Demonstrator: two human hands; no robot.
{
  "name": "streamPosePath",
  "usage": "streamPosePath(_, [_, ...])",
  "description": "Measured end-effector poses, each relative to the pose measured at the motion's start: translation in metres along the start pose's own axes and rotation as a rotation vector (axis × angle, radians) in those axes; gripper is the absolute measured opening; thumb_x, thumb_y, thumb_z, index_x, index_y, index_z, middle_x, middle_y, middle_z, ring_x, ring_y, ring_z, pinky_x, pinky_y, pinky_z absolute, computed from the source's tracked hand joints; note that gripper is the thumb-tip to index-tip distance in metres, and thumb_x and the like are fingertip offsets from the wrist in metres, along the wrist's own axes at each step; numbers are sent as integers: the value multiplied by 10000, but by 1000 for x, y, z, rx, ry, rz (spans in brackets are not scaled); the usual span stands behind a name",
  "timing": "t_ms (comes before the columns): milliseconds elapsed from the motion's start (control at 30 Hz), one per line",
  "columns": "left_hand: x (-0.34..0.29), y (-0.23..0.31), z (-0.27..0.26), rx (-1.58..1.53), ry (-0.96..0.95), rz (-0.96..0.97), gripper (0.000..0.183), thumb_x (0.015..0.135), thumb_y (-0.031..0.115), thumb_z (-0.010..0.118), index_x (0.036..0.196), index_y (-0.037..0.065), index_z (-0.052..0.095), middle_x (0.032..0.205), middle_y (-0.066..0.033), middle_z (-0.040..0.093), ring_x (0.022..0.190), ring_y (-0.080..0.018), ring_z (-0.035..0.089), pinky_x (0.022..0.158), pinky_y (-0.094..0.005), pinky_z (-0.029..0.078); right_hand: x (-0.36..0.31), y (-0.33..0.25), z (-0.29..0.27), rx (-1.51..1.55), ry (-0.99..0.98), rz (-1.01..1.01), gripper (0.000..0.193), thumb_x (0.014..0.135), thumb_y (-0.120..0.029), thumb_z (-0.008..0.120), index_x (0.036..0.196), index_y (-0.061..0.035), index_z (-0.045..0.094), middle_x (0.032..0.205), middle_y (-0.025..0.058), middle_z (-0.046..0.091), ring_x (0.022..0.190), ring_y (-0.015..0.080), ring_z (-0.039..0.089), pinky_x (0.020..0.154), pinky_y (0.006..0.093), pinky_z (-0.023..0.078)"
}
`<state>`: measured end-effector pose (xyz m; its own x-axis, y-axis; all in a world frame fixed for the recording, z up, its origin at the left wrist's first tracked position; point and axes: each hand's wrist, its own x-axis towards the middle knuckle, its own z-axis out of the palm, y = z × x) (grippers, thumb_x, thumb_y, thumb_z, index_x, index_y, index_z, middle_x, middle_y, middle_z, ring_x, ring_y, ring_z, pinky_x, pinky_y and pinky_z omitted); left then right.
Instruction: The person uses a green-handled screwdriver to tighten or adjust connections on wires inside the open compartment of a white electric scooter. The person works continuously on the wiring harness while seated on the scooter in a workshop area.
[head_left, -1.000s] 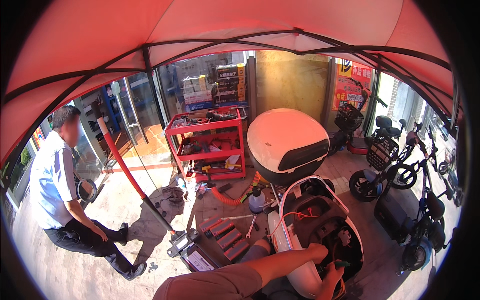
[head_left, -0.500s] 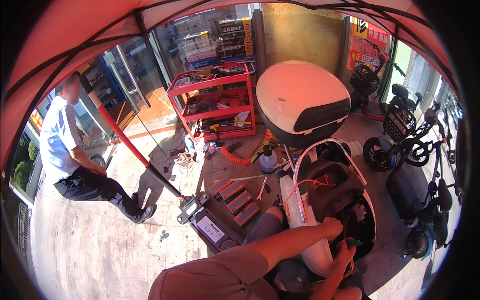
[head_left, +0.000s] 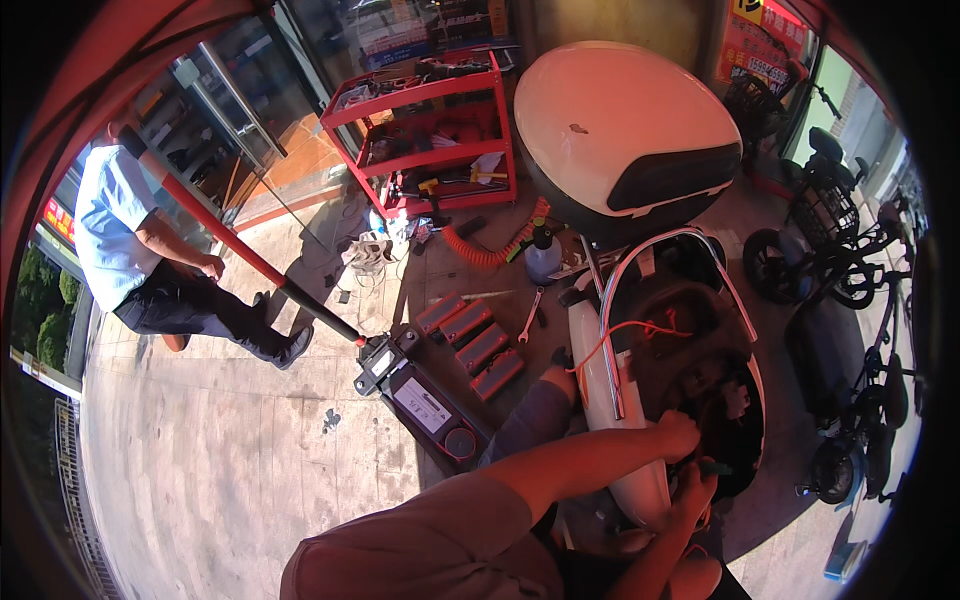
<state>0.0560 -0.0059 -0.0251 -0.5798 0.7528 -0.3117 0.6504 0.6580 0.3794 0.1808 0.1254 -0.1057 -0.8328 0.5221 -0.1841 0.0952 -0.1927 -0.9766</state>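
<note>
A white scooter (head_left: 592, 395) stands before me with its seat compartment (head_left: 690, 330) open. My left hand (head_left: 678, 436) is closed in a fist at the compartment's near left edge; whatever its fingers hold is hidden. Just below it, my right hand (head_left: 694, 488) is closed around a small tool with a dark green handle (head_left: 716, 467), its working end not visible. A dark opening with a pale connector-like part (head_left: 738, 402) lies beyond the hands. An orange cable (head_left: 625, 325) loops over the compartment and the chrome rail (head_left: 607, 345).
A white top box (head_left: 620, 120) rises behind the compartment. On the ground at left lie a floor jack (head_left: 425, 408) with a long red handle, several grey-red blocks (head_left: 480, 350), a wrench (head_left: 531, 315) and a spray bottle (head_left: 544, 255). Beyond are a red tool cart (head_left: 430, 160), a person (head_left: 125, 220) and parked bikes (head_left: 830, 260).
My view has tipped down, so the scene sits higher in the picture. Both hands stay close together at the compartment edge. The person at left has shifted an arm.
</note>
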Motion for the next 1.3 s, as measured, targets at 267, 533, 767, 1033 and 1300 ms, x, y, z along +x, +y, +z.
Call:
streamPosePath(267, [1, 0, 0, -67, 11, -12, 232, 734, 128, 758, 953, 77, 813, 1021, -140, 773, 1021, -294, 733, 783, -404, 610, 6, -3, -2, -38, -77, 13, 213, 888, -2, 640, 1096, -23, 598, 850, 17, 578, 708, 95, 544, 629, 231, 431])
streamPosePath(533, [-4, -2, -4, -10, 13, -17, 220, 739, 105, 750, 946, 53, 800, 1045, -153, 759, 1021, -328, 729, 796, -434, 607, -3, -9, 7, -48, 28, 2, 170, 889, -32, 641, 1057, -42, 611, 832, 5, 581, 667, 89, 529, 594, 235, 418])
streamPosePath(767, [-12, -1, -17, 6, -38, -19, 197, 745, 89, 730, 929, 58, 795, 1037, -146, 765, 1030, -327, 734, 801, -436, 605, -4, -6, 12, 42, 16, 10, 184, 899, 17, 623, 1071, -44, 610, 877, 28, 631, 695, 97, 547, 621, 235, 439])
streamPosePath(1033, [-18, 9, -28, 41, -67, -96, 216, 748, 61, 703, 944, 43, 793, 1034, -167, 765, 1026, -350, 733, 818, -454, 603, -5, 2, 4, 199, -26, 50, 250, 917, 17, 650, 1149, -40, 576, 935, 83, 686, 716, 118, 593, 630, 240, 478])
streamPosePath(1300, [-20, 11, -27, 64, -54, -123, 224, 760, 79, 709, 966, 54, 794, 1048, -165, 764, 1021, -361, 734, 805, -472, 604, -1, 3, 11, 182, -58, 76, 283, 896, -6, 693, 1151, -40, 575, 888, 73, 658, 685, 129, 600, 598, 253, 491])
